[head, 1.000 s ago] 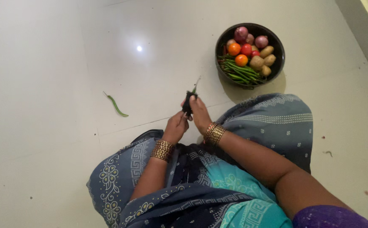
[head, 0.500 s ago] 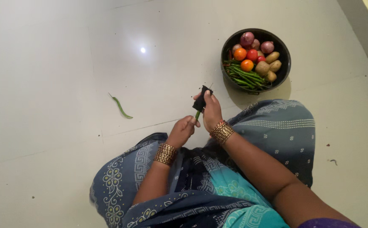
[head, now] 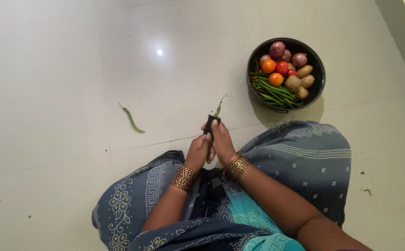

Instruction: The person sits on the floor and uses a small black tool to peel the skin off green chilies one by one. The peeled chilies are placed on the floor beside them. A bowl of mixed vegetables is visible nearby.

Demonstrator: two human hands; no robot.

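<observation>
My left hand (head: 197, 151) and my right hand (head: 221, 139) are pressed together above my lap. A small black-handled tool (head: 208, 124) sticks up from my right hand's grip. A thin green chilli (head: 218, 107) pokes out above the tool, and my left hand appears to hold its lower end, which is hidden by the fingers. Both wrists carry gold bangles. A second green chilli (head: 132, 120) lies loose on the floor to the left of my hands.
A round black bowl (head: 321, 73) stands on the pale tiled floor at the upper right, holding onions, tomatoes, potatoes and green chillies. My blue patterned cloth covers my lap and knees. Small scraps dot the floor at the right.
My right hand came back toward my body with the black tool. The chilli hung below the tool half a second ago and now points up past it, and the hands have closed together.
</observation>
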